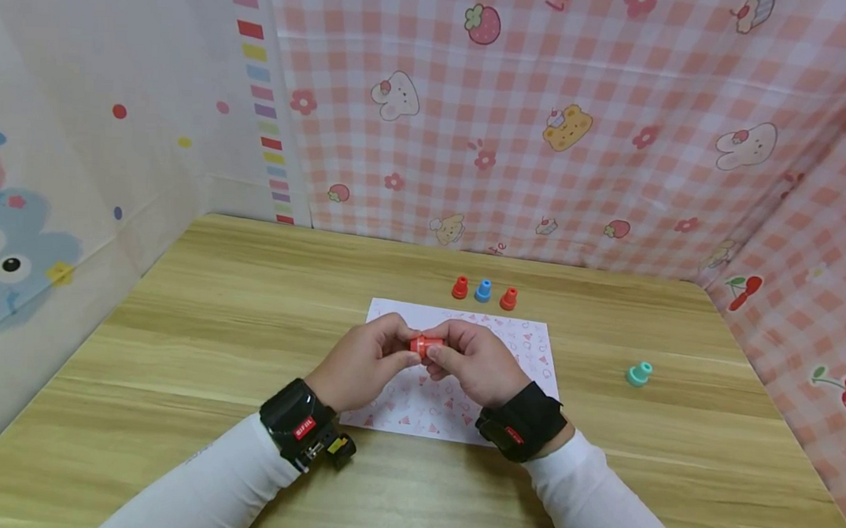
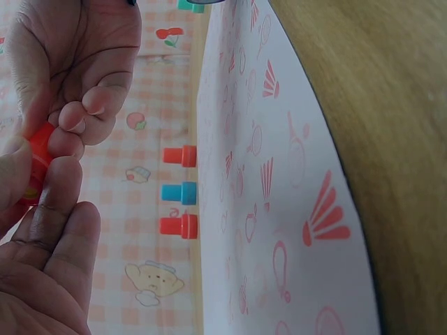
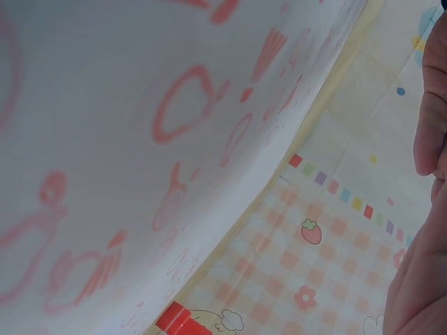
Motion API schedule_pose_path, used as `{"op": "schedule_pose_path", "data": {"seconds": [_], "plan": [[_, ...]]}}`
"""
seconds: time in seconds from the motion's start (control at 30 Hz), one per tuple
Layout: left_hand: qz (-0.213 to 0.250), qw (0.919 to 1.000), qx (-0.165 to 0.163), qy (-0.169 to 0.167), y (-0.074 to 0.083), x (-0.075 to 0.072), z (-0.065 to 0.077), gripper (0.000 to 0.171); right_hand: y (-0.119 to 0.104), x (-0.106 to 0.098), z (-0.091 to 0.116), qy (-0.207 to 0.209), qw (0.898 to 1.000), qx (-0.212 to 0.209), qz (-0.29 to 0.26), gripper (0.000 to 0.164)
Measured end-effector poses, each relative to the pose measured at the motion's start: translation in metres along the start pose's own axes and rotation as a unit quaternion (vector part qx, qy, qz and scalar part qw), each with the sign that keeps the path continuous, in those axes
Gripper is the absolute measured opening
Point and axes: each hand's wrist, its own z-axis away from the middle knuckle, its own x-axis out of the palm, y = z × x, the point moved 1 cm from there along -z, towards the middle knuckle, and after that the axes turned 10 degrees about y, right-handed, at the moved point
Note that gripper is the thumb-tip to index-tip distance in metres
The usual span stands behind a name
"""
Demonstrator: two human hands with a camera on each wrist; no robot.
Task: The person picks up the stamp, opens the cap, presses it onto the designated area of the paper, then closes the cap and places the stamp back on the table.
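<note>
Over the paper, both hands pinch a small red stamp between thumbs and fingers. My left hand has it by one end, and my right hand by the other. The fingers partly cover the red stamp in the left wrist view. Beneath the hands lies a white sheet of paper, printed with red and pink shuttlecocks and rackets. In the right wrist view only the edge of a hand shows, and the held stamp is hidden.
Beyond the paper's far edge stand a red stamp, a blue stamp and another red stamp in a row. A teal stamp lies tilted to the right on the wooden table. Patterned cloth hangs behind.
</note>
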Motion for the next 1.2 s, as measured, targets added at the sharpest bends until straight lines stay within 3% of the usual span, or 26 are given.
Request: {"op": "schedule_pose_path", "data": {"seconds": [0.2, 0.37, 0.47, 0.6, 0.7, 0.83, 1.2], "plan": [[0.005, 0.9999, 0.005, 0.01, -0.002, -0.001, -0.002, 0.014, 0.001, -0.003, -0.001, 0.003, 1.0, -0.003, -0.015, 0.013], [-0.023, 0.9988, 0.001, 0.043, -0.007, -0.008, -0.007, 0.014, -0.001, -0.013, -0.004, 0.03, 0.999, -0.011, -0.031, 0.018], [-0.04, 0.9966, -0.016, 0.07, -0.011, -0.014, -0.009, 0.013, -0.003, -0.023, -0.008, 0.056, 0.998, -0.015, -0.013, 0.018], [-0.058, 0.9925, -0.046, 0.097, -0.015, -0.022, -0.01, 0.015, -0.009, -0.033, -0.016, 0.091, 0.994, -0.019, 0.062, 0.015], [-0.072, 0.9897, -0.063, 0.106, -0.016, -0.027, -0.01, 0.015, -0.015, -0.036, -0.022, 0.099, 0.982, -0.022, 0.159, 0.012], [-0.087, 0.988, -0.067, 0.109, -0.016, -0.031, -0.011, 0.013, -0.019, -0.035, -0.03, 0.077, 0.958, -0.021, 0.276, 0.015], [-0.111, 0.9851, -0.069, 0.112, -0.02, -0.036, -0.012, 0.017, -0.005, -0.023, -0.052, -0.006, 0.914, -0.027, 0.405, 0.014]]}}
